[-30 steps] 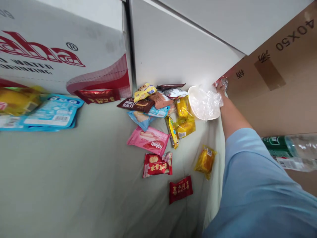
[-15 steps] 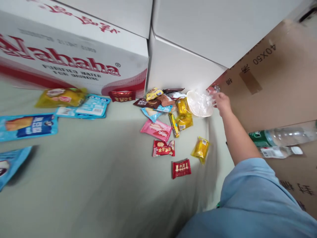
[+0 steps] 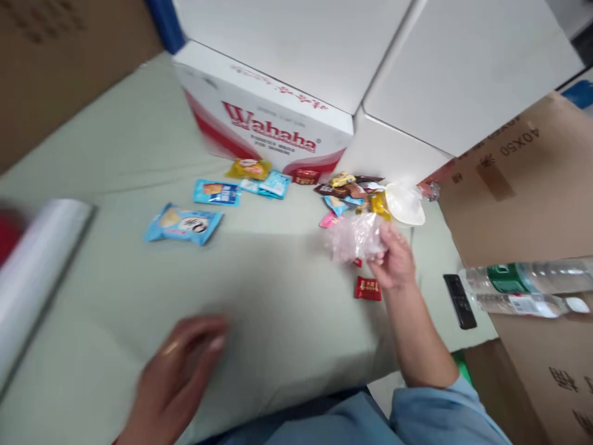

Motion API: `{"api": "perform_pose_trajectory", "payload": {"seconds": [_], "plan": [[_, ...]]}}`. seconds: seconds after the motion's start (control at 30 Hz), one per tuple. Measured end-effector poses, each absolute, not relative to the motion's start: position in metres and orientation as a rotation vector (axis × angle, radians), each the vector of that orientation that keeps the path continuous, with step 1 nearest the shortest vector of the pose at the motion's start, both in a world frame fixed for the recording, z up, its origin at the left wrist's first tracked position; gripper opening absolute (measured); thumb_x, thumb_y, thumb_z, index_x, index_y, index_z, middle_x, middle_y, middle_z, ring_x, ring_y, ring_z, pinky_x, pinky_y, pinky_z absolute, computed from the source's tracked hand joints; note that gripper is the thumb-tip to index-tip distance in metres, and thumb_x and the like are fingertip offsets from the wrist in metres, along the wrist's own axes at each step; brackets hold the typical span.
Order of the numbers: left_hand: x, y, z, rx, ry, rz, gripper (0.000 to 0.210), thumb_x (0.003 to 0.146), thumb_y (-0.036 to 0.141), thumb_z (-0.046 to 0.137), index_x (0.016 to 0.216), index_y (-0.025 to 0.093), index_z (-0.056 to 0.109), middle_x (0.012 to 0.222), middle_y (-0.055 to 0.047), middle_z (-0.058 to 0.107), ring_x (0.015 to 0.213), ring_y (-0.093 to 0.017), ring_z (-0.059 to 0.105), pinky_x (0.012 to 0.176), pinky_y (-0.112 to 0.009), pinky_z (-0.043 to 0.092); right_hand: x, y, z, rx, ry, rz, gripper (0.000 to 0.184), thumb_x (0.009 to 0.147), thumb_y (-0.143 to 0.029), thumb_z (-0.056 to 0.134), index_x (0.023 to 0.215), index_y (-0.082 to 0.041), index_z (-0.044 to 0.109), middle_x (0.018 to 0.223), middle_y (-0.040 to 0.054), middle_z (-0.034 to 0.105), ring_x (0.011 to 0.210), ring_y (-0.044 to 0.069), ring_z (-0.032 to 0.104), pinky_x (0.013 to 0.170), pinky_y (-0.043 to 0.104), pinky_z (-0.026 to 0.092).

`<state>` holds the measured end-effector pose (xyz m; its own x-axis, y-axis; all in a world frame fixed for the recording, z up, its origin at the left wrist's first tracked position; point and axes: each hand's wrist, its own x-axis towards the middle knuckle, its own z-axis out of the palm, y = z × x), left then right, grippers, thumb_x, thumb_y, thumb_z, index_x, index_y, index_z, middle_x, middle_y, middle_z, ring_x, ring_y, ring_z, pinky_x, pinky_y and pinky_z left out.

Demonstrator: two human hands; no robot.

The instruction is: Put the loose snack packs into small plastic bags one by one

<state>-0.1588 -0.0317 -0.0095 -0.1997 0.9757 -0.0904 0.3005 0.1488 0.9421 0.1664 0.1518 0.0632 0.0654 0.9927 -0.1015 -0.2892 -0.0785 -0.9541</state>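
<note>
My right hand (image 3: 393,256) pinches a crumpled clear plastic bag (image 3: 356,238) above the cloth-covered table. Beneath the bag, a pink snack packet (image 3: 330,219) is partly covered from sight. A red-wrapped snack (image 3: 368,288) lies just below that hand. Blurred by motion, my left hand (image 3: 178,364) hovers over the near left of the cloth, its thumb and fingers apart and holding nothing. Past my right hand, a white bowl (image 3: 404,207) stands by a heap of small snacks, including a yellow packet (image 3: 378,204).
A Wahaha carton (image 3: 269,123) and white boxes (image 3: 417,80) line the back. Blue snack packets (image 3: 185,224) lie left of centre. A white roll (image 3: 41,272) is at far left. Right are a black remote (image 3: 459,301) and plastic bottles (image 3: 551,278) against cardboard (image 3: 523,210).
My right hand has drawn back from beside the bowl toward me, bringing the clear plastic bag. My left hand has come into view. The camera view has shifted left and widened.
</note>
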Motion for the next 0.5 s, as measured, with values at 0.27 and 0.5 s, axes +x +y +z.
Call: {"api": "perform_pose_trajectory", "payload": {"seconds": [0.27,0.5], "plan": [[-0.105,0.073,-0.027,0.952,1.111,1.196,0.052,0.076,0.069,0.079,0.077,0.018,0.066,0.07,-0.002,0.064,0.061,-0.014,0.053,0.057,-0.027,0.045,0.062,0.1,-0.02,-1.077,-0.73,1.706,0.049,0.065,-0.049,0.097,0.081,-0.023,0.06,0.066,-0.0058,0.063,0.053,0.01,0.062,0.046,0.018,0.054],[-0.111,0.072,-0.049,0.735,1.206,1.411,0.054,0.08,0.057,0.083,0.06,0.02,0.048,0.052,0.005,0.042,0.05,-0.009,0.035,0.049,-0.027,0.024,0.078,0.091,-0.028,-1.173,-1.432,1.096,0.054,0.076,-0.053,0.088,0.119,-0.028,0.068,0.118,0.0072,0.069,0.07,0.014,0.06,0.06,0.03,0.055]]}}
